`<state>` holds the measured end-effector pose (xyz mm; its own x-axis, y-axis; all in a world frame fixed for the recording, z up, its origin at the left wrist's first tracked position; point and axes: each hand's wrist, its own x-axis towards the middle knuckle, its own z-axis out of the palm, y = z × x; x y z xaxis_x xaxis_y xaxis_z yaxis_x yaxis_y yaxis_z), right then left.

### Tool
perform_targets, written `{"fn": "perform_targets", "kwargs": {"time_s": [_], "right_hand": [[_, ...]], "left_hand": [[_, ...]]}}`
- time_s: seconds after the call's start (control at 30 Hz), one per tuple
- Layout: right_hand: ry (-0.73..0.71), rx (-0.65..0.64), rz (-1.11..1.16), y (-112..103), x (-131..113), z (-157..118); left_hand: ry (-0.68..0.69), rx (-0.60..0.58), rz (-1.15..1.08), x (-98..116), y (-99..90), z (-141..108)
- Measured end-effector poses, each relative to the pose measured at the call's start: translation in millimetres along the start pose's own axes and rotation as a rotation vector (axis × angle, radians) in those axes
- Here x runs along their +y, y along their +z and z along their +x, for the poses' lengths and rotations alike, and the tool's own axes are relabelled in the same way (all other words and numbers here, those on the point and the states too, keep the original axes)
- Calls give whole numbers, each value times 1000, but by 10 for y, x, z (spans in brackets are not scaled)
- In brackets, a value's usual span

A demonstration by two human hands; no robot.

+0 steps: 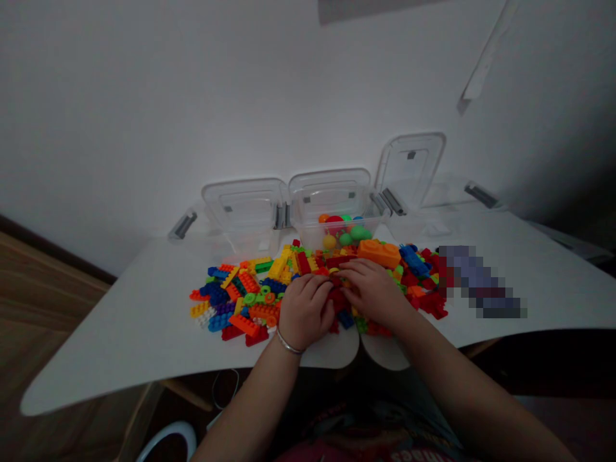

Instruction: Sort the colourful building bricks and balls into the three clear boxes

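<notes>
A heap of colourful toy building bricks (253,311) spreads over the white table, with both my hands in its middle. My left hand (304,311), a bracelet at its wrist, has its fingers curled down among the bricks; what they hold, if anything, is hidden. Close by on the right, my right hand (373,289) lies over the heap with fingers stretched toward the left one and thumb apart. Red bricks (339,298) show between the two hands. A large orange brick (379,253) sits just beyond my right hand, and blue bricks (414,261) lie to its right.
Behind the heap stand three clear plastic boxes with raised lids: a left box (231,247), a middle box (308,221) holding several coloured balls (360,233), and a right box (457,221). A wall rises behind them. A pixelated patch covers part of the table (553,282) at right.
</notes>
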<state>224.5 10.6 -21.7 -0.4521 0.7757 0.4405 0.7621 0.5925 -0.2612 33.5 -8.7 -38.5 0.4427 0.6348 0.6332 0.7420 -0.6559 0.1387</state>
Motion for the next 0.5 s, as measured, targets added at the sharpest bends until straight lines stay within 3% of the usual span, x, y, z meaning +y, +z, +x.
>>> {"fn": "perform_targets", "kwargs": {"time_s": [0.17, 0.27, 0.5], "right_hand": [[168, 140, -96, -153, 264, -53], [298, 142, -177, -198, 468, -121], [359, 190, -117, -110, 748, -233]], "left_hand": [[-68, -34, 9, -14, 28, -3], [-65, -46, 2, -32, 49, -6], [-64, -19, -22, -44, 58, -4]]}}
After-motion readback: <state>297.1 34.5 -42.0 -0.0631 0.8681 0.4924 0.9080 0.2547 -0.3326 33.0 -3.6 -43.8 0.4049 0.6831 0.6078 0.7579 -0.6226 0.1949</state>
